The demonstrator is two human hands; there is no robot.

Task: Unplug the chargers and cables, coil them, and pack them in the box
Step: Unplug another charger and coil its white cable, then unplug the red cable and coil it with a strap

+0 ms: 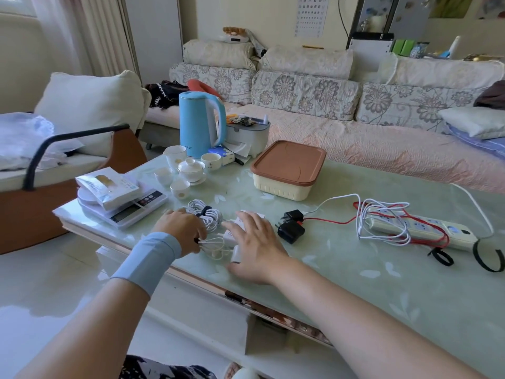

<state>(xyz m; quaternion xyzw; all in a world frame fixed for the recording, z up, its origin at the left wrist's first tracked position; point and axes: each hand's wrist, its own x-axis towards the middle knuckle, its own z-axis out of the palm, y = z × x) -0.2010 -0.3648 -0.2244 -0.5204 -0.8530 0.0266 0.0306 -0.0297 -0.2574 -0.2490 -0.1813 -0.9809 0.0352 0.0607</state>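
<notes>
My left hand (182,231) pinches a small coiled white cable (216,246) near the table's front edge. Just beyond it lies a bigger coiled white cable (208,214) bound with a black strap. My right hand (255,246) rests flat, fingers spread, on a white charger (235,254) and some white adapters. Two black chargers (291,225) lie to the right, one with a white cable and one with a red cable (328,221) running to a loose tangle on the white power strip (420,228). The cream box with a brown lid (288,169) stands closed behind.
A blue kettle (200,123), several white teacups (180,187), a kitchen scale (128,207) with packets on it and a grey container (247,134) crowd the table's back left. Black straps (489,258) lie at the right. A sofa runs behind the table.
</notes>
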